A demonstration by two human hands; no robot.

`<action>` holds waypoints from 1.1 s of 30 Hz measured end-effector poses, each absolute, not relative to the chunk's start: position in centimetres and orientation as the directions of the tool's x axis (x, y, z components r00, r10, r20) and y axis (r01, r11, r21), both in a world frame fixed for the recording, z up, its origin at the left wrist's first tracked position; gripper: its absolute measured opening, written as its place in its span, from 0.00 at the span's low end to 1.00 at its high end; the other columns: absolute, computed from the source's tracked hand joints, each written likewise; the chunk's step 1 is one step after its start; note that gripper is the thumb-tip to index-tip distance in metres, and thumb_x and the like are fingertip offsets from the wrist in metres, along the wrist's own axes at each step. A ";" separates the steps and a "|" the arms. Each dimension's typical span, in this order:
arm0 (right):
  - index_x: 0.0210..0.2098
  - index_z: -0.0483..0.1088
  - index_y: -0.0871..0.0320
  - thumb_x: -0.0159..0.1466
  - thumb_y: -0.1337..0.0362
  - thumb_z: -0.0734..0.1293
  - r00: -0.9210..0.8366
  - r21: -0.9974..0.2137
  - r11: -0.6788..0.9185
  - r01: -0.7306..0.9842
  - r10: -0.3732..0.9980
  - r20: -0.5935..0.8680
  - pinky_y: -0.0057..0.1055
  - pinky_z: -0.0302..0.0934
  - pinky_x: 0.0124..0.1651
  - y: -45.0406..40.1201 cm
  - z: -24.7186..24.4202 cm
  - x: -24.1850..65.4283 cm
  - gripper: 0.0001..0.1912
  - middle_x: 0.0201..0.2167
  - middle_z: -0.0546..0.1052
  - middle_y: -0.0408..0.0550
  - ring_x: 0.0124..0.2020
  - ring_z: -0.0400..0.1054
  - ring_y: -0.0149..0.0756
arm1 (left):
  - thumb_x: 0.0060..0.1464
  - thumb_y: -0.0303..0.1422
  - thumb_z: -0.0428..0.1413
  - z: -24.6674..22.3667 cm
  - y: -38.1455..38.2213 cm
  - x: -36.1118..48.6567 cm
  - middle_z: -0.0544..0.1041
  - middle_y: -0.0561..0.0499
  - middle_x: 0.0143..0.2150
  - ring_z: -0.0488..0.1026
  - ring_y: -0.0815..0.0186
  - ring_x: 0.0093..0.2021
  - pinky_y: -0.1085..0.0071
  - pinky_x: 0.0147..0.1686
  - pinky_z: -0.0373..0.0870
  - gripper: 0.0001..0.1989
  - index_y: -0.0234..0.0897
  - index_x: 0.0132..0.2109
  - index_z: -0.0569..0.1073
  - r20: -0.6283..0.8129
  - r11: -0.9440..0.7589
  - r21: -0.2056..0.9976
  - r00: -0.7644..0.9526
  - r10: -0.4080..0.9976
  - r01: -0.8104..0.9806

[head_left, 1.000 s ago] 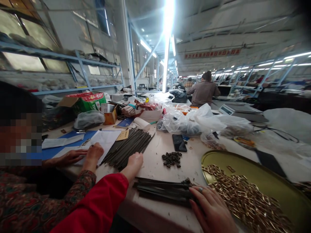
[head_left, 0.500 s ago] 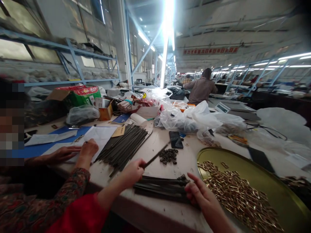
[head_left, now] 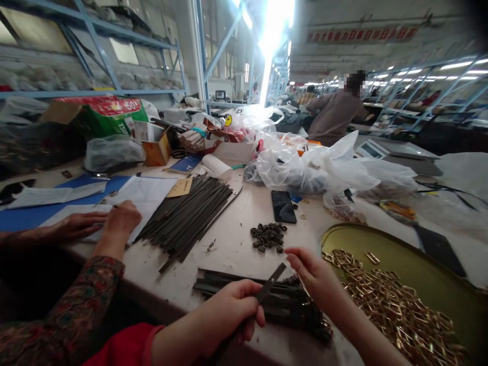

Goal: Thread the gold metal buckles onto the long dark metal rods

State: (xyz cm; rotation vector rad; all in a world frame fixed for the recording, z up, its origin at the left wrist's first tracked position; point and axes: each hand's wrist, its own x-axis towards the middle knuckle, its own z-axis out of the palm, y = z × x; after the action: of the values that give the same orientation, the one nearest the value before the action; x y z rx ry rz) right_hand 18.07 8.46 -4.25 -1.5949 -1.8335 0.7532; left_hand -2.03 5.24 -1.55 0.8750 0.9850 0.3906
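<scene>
My left hand (head_left: 236,310) is closed around a dark strip (head_left: 271,282), whose end sticks out toward the upper right. Beneath it lies a bundle of dark strips (head_left: 284,305) at the table's front edge. My right hand (head_left: 308,269) is beside the small pile of dark loops (head_left: 268,237), thumb and forefinger close together near the nearest loop; whether they pinch anything is too small to tell. A fanned stack of dark strips (head_left: 190,216) lies to the left. Gold rectangular buckles (head_left: 400,305) fill part of a round gold tray (head_left: 423,259) at the right.
A person's hands (head_left: 122,218) write on papers (head_left: 150,195) at the left. Behind the loops is a black phone (head_left: 283,207). Plastic bags (head_left: 305,168), a green-red box (head_left: 107,117) and a scale (head_left: 400,152) stand farther back. Another person (head_left: 335,114) is in the background.
My left hand has come nearer and lower with the strip in it. My right hand has left the bundle's end and moved up to the loops. The view has shifted downward.
</scene>
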 end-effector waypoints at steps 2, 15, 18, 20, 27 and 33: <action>0.40 0.68 0.58 0.62 0.64 0.55 -0.172 -0.497 0.204 0.843 0.979 0.109 0.31 0.60 0.38 10.8 -5.1 19.2 0.12 0.36 0.72 0.50 0.34 0.68 0.36 | 0.44 0.27 0.47 -1.8 5.9 -1.9 0.69 0.56 0.25 0.58 0.79 0.15 0.83 0.11 0.51 0.13 0.33 0.40 0.67 -0.584 0.646 0.761 0.493 0.645 0.057; 0.30 0.67 0.58 0.56 0.71 0.60 -0.298 -0.294 0.299 0.908 0.953 0.050 0.31 0.56 0.34 13.5 -6.7 19.4 0.06 0.32 0.71 0.50 0.33 0.66 0.38 | 0.40 0.25 0.48 -1.9 6.2 -2.1 0.71 0.53 0.27 0.60 0.78 0.15 0.82 0.12 0.51 0.16 0.32 0.40 0.68 -0.640 0.721 0.693 0.452 0.622 -0.010; 0.31 0.64 0.56 0.57 0.65 0.59 -0.203 -0.472 0.212 0.856 0.977 0.070 0.28 0.55 0.28 10.9 -4.8 19.3 0.03 0.24 0.68 0.43 0.25 0.63 0.33 | 0.41 0.26 0.49 -1.4 5.2 -2.2 0.72 0.52 0.29 0.59 0.78 0.16 0.80 0.13 0.48 0.15 0.31 0.40 0.69 -0.610 0.696 0.718 0.463 0.643 -0.019; 0.30 0.62 0.55 0.55 0.62 0.60 -0.110 -0.741 0.072 0.668 0.994 -0.003 0.26 0.52 0.23 8.6 -3.4 18.9 0.04 0.18 0.62 0.37 0.19 0.58 0.30 | 0.46 0.32 0.50 -1.2 4.4 -2.3 0.72 0.51 0.28 0.57 0.78 0.17 0.79 0.15 0.48 0.16 0.30 0.43 0.69 -0.576 0.657 0.753 0.461 0.676 -0.023; 0.28 0.62 0.56 0.50 0.59 0.66 -0.045 -0.954 -0.299 -0.006 0.954 -0.298 0.25 0.49 0.23 1.5 -1.5 16.4 0.10 0.14 0.62 0.33 0.17 0.53 0.26 | 0.48 0.42 0.52 -0.1 1.8 -1.7 0.59 0.59 0.21 0.53 0.77 0.20 0.78 0.19 0.47 0.19 0.30 0.39 0.73 -0.474 0.462 0.876 0.438 0.764 0.141; 0.29 0.66 0.59 0.50 0.56 0.70 -0.047 -0.906 -0.323 -0.274 0.945 -0.323 0.23 0.49 0.22 -0.5 -2.5 16.0 0.15 0.17 0.67 0.37 0.17 0.55 0.23 | 0.49 0.36 0.48 0.2 -0.1 -1.5 0.56 0.61 0.17 0.52 0.76 0.15 0.78 0.16 0.49 0.15 0.32 0.40 0.71 -0.470 0.400 0.883 0.455 0.756 0.246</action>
State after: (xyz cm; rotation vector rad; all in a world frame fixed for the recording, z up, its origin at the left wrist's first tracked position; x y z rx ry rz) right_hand 16.02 -0.49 -2.50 -1.2236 -0.8189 1.5672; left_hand -1.50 -0.10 0.25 1.1555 1.0935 0.4207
